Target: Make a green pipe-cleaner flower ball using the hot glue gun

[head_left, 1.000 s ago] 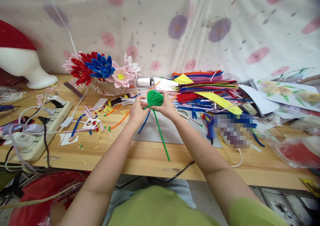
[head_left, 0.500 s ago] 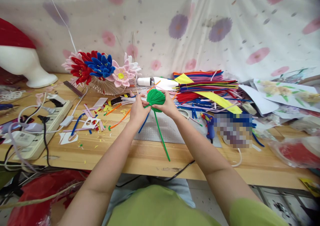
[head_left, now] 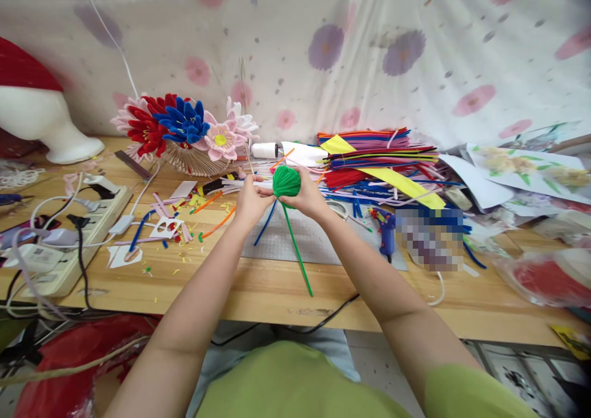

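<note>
A green pipe-cleaner leaf [head_left: 287, 180], fan-shaped with ribs, is held up between my hands over the grey cutting mat. Its long green stem [head_left: 298, 255] slants down toward the table's front edge. My left hand [head_left: 252, 201] pinches the leaf's base at its left side, fingers closed. My right hand [head_left: 308, 195] wraps the leaf's right side, thumb near the base, hiding part of it. A blue pipe cleaner [head_left: 265, 224] lies on the mat just below my left fingers.
Bundles of coloured pipe cleaners [head_left: 376, 159] lie behind my right hand. A blue glue gun [head_left: 386, 232] rests to the right. Pipe-cleaner flowers [head_left: 184, 122] stand back left; a power strip [head_left: 78, 245] with cables is on the left. Scraps litter the table [head_left: 184, 289].
My right hand has closed further around the leaf, which now looks narrower and more cupped. My left hand stays at the base. The whole view has shifted slightly.
</note>
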`<state>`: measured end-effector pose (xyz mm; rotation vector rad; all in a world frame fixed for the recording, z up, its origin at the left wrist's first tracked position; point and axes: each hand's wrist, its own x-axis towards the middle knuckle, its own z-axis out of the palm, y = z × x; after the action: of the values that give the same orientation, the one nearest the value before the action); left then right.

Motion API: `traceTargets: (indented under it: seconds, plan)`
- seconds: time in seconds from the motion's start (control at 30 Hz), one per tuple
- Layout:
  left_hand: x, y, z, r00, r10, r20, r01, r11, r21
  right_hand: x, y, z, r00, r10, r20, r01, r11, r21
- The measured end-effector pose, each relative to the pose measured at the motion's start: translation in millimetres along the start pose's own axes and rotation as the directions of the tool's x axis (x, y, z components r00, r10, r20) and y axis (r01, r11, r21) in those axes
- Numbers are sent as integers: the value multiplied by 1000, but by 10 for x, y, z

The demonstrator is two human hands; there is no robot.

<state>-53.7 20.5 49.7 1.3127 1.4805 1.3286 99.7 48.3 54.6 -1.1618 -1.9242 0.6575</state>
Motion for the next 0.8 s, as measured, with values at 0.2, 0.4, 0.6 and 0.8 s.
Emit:
traceTargets:
  seconds: [0.2,0.4,0.6,0.8]
  plan:
    - [63,-5,-1,998,0,59,1,1000,-22,20,1,3,996,-76,-38,74,997,-29]
    - [71,-26,16,999,-30,35,30,999,-14,12,23,5,984,-178,-30,177,983,-45]
    - [29,60,27,1000,23,-12,-20,978,209,30,87,-49,968,-246,55,249,968,-43]
    - [-75,207,44,975,197,100,-220,844,489,47,132,-155,964,-219,150,209,975,80]
